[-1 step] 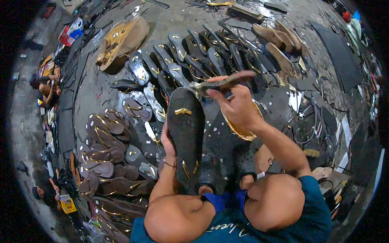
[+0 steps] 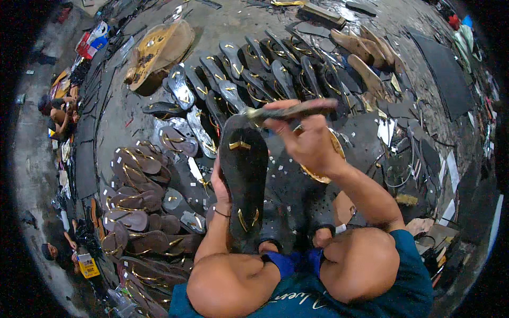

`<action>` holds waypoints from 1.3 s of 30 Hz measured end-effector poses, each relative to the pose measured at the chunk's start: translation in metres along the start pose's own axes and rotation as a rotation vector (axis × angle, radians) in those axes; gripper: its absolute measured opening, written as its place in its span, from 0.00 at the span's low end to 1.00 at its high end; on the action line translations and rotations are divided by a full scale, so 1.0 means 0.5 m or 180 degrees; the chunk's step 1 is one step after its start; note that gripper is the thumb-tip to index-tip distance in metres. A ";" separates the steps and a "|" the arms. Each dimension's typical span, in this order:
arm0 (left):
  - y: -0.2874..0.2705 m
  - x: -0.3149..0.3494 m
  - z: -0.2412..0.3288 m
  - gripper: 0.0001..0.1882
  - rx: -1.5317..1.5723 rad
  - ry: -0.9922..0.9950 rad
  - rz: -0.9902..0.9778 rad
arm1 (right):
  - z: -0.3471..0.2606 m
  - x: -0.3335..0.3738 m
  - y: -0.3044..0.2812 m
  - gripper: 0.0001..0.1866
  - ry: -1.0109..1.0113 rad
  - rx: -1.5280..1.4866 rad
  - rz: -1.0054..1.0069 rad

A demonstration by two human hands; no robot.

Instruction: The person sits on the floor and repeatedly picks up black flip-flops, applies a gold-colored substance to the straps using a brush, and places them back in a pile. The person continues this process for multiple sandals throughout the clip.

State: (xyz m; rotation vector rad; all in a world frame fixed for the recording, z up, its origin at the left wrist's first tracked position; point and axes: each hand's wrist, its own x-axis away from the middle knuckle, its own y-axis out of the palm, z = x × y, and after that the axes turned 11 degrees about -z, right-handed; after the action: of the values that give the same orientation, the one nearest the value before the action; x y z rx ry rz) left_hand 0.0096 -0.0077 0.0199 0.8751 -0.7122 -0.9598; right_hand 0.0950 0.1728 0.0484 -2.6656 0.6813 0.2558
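Observation:
My left hand (image 2: 220,185) holds a black sandal sole (image 2: 244,175) upright with its underside facing me. Gold strap ends poke through that underside near the top and near the bottom. My right hand (image 2: 305,140) is shut on a long flat brush-like tool (image 2: 297,109). The tool's tip rests at the upper end of the sole. Both hands work above my knees.
Rows of black sandals with gold straps (image 2: 249,74) lie fanned on the floor ahead, brown ones (image 2: 138,180) to my left, tan soles (image 2: 366,58) at the far right. A golden bowl (image 2: 338,153) sits under my right wrist. Black sheets (image 2: 442,69) lie far right. Other people (image 2: 55,108) sit at the left edge.

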 end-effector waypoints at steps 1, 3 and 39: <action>-0.030 0.003 0.000 0.30 0.0305 0.0072 -0.0440 | -0.028 0.026 0.015 0.12 -0.0241 -0.0075 0.0118; -0.104 0.010 0.009 0.32 0.0892 0.0243 -0.1315 | -0.035 0.093 0.047 0.15 -0.0704 0.0094 -0.0280; -0.217 0.344 -0.043 0.24 -0.0759 -0.0564 0.2249 | 0.051 0.215 -0.134 0.13 0.1080 0.1949 0.0426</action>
State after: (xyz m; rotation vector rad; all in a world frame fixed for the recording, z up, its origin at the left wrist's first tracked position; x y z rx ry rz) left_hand 0.0555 -0.1890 -0.0628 0.2827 -0.9493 -0.4698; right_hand 0.2191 0.1917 0.0175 -2.0881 0.8734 -0.3328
